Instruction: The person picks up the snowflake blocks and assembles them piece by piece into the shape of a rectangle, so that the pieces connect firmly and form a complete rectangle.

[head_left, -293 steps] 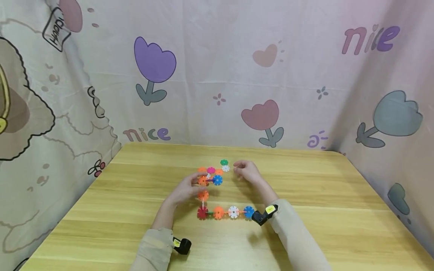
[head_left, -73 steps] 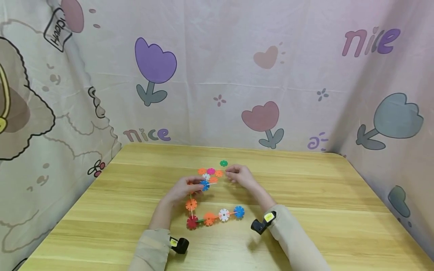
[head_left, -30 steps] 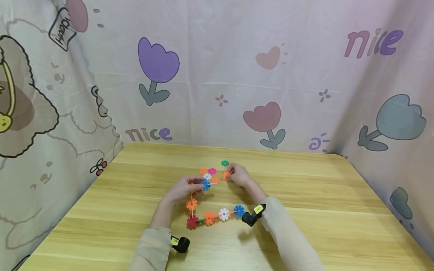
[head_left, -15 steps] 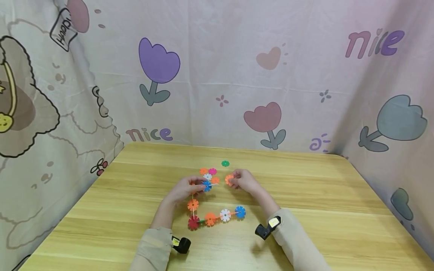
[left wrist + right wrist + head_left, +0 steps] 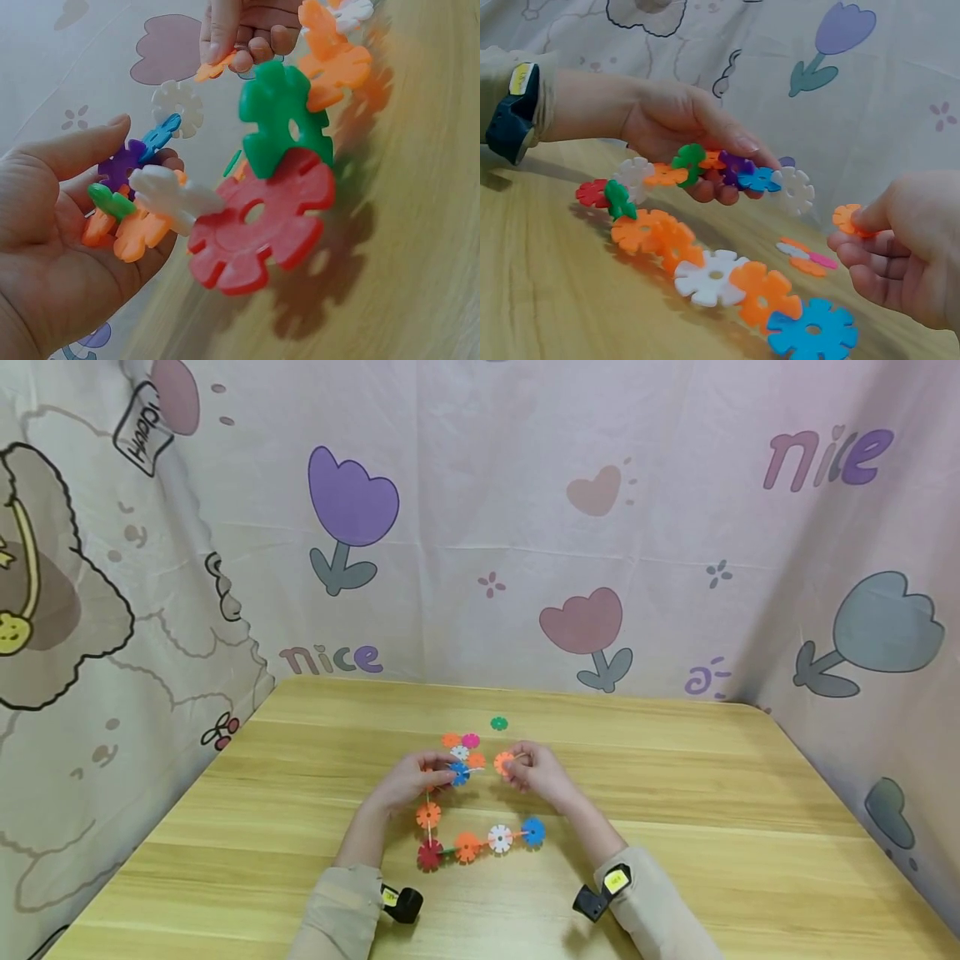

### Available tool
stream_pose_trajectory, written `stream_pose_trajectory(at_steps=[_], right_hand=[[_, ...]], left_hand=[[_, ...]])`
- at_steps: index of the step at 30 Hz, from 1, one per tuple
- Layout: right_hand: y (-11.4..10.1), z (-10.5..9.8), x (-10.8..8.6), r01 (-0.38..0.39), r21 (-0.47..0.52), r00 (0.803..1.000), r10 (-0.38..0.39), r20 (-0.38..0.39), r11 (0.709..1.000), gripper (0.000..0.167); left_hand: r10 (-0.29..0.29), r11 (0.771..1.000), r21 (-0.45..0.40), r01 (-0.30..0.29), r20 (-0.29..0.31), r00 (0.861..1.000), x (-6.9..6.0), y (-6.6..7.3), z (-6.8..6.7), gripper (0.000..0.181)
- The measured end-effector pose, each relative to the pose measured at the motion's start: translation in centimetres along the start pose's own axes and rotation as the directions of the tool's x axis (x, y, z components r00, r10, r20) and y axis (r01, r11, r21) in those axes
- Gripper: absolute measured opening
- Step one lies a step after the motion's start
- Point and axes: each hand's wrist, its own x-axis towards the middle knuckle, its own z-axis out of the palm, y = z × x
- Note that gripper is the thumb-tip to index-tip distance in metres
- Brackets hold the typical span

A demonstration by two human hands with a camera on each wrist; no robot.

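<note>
My left hand [image 5: 401, 783] grips a bent chain of interlocking snowflake discs near its upper end, where a purple disc [image 5: 736, 168] and a blue disc [image 5: 760, 180] join. A white disc [image 5: 793, 190] forms that end, beyond the fingertips. From the grip the chain runs down to a red disc [image 5: 430, 855], then right through orange and white discs to a blue disc [image 5: 533, 832]. My right hand [image 5: 543, 775] pinches a loose orange disc [image 5: 847, 219] between thumb and fingers, facing the white disc and apart from it.
Behind the left hand lie loose discs on the wooden table [image 5: 712, 860]: a pink one [image 5: 470, 741], a white one [image 5: 459, 752] and two orange ones. Farther back is a green disc [image 5: 498, 724]. A printed curtain [image 5: 465, 527] hangs behind the table.
The right hand has taken an orange disc from the loose group and brought it nearer, beside the chain's end. The white disc once near the green one is gone from there. The left hand keeps its grip.
</note>
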Motion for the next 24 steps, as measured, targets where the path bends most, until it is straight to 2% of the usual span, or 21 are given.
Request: stream_pose_trajectory(at_steps=[10,24], right_hand=[[-0.3,0.5,-0.6,0.031,-0.013,0.999,-0.031,-0.028,0.999,0.028],[-0.4,1.2,-0.9,0.047,0.015,0.998,-0.046,-0.040,0.999,0.023]], left_hand=[[-0.002,1.000,-0.022,0.002,0.009,1.000,0.3,-0.4,0.0,0.034],[-0.014,0.999,-0.036,0.014,0.012,1.000,0.5,-0.7,0.2,0.034]])
